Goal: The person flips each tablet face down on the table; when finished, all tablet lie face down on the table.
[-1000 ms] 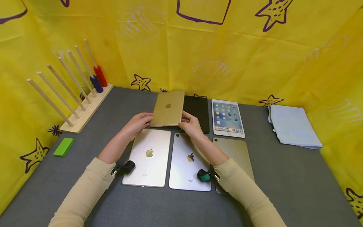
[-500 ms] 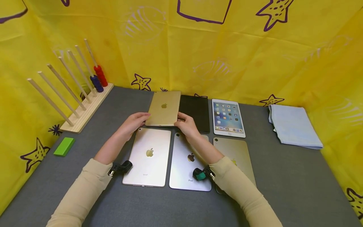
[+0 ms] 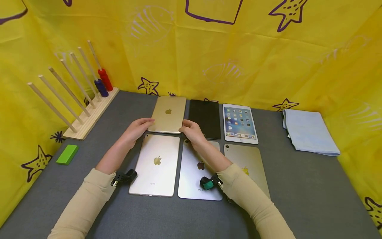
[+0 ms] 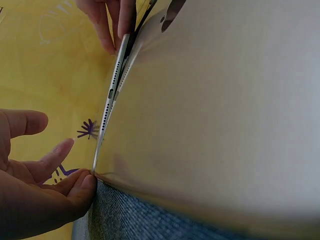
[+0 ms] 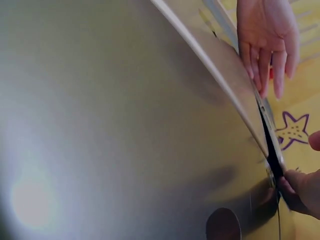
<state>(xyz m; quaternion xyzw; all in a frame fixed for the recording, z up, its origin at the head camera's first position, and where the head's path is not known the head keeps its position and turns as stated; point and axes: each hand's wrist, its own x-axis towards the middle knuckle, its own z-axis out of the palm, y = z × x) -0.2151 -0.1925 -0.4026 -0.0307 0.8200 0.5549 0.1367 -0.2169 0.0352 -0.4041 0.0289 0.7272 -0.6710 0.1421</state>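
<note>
A gold tablet (image 3: 167, 114) with an apple logo on its back lies level at the back of the table, held at both near corners. My left hand (image 3: 138, 130) pinches its left corner; in the left wrist view that hand's thumb and a fingertip meet at the tablet's thin edge (image 4: 108, 102), the other fingers spread. Its right corner is gripped by my right hand (image 3: 192, 131). Just in front are a pale-backed tablet (image 3: 156, 166) and a silver tablet (image 3: 194, 176), partly under my right forearm. A black tablet (image 3: 204, 119) lies to the right.
Farther right are a white tablet with a lit screen (image 3: 240, 122) and a darker gold tablet (image 3: 249, 159). A folded blue cloth (image 3: 310, 132) lies at the right. At the left stand a wooden peg rack (image 3: 92, 116) and a green block (image 3: 67, 154). Yellow fabric (image 3: 179, 49) hangs behind.
Both hands have moved the gold tablet left, off the black tablet it overlapped, and its tilt has levelled out. More of the black tablet shows now.
</note>
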